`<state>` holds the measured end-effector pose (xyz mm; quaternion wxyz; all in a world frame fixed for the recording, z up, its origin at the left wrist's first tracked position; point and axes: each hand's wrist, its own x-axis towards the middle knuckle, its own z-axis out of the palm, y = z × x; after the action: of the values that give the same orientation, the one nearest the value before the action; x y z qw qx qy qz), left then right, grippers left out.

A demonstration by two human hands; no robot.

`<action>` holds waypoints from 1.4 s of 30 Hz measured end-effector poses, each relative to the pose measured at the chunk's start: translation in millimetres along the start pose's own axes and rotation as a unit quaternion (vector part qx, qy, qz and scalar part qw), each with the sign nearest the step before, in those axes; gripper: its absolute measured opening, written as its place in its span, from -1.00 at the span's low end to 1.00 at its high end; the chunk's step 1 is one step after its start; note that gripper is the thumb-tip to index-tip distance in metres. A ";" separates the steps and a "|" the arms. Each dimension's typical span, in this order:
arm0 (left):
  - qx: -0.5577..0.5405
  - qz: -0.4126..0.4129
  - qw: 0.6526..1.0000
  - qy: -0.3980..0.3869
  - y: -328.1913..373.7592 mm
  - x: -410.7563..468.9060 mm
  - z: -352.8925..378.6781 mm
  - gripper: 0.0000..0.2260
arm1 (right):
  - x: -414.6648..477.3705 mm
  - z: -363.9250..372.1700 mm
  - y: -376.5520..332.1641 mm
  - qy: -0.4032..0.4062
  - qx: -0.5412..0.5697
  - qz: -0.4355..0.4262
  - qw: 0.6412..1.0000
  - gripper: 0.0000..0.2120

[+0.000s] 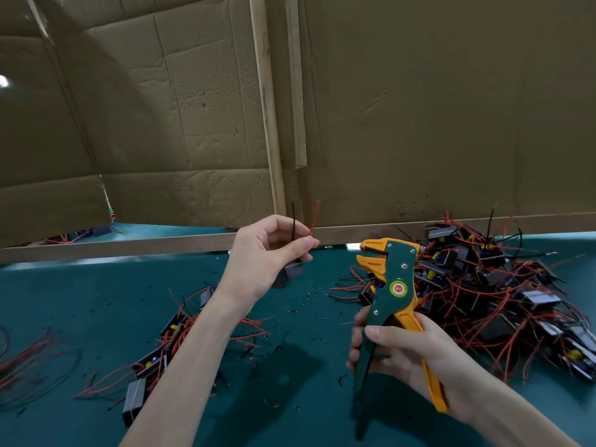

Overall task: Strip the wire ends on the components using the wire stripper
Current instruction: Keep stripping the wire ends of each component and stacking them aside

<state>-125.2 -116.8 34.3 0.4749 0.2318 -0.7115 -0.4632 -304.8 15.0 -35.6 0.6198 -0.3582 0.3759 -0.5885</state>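
My left hand (pixel 267 253) is raised above the green table and pinches a black wire (pixel 293 221) and a red wire (pixel 314 216) that stick upward from its fingertips. Their grey component (pixel 292 271) hangs below the hand, partly hidden by it. My right hand (pixel 396 353) grips the handles of the green and orange wire stripper (pixel 392 285), held upright with its orange jaws parted and pointing left. The jaws are a short way right of the wire ends and do not touch them.
A big heap of components with red and black wires (pixel 503 291) lies at the right on the table (pixel 96 285). A smaller group of components (pixel 161 356) lies at the left. Bits of insulation are scattered mid-table. Cardboard walls (pixel 419 108) stand behind.
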 end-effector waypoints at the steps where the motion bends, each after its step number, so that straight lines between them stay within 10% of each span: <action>1: 0.009 -0.008 1.000 -0.007 0.9 -0.5 0.4 -0.93 | -0.3 0.5 -0.1 -0.009 -0.006 -0.002 1.000 -0.81; 11: 0.130 0.003 0.988 -0.081 5.3 -2.8 4.9 -0.95 | -3.1 3.2 0.1 -0.047 -0.068 0.001 0.997 -0.55; 27: 0.119 -0.010 0.983 -0.138 -0.2 -2.8 3.9 -0.94 | -6.5 10.0 -2.6 -0.046 -0.102 0.015 0.994 -0.70; 37: 0.017 -0.101 0.983 -0.149 -6.2 -5.9 7.7 -0.78 | -7.7 21.3 9.3 0.128 -0.120 -0.018 0.984 -0.67; 42: 0.091 -0.047 0.985 -0.136 -14.0 -7.2 16.1 -0.76 | -4.6 14.5 2.8 0.031 -0.016 -0.044 0.998 -0.80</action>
<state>-137.9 -110.6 16.8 0.3281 0.2421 -0.7967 -0.4461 -290.8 19.8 -31.2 0.5757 -0.3657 0.3884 -0.6197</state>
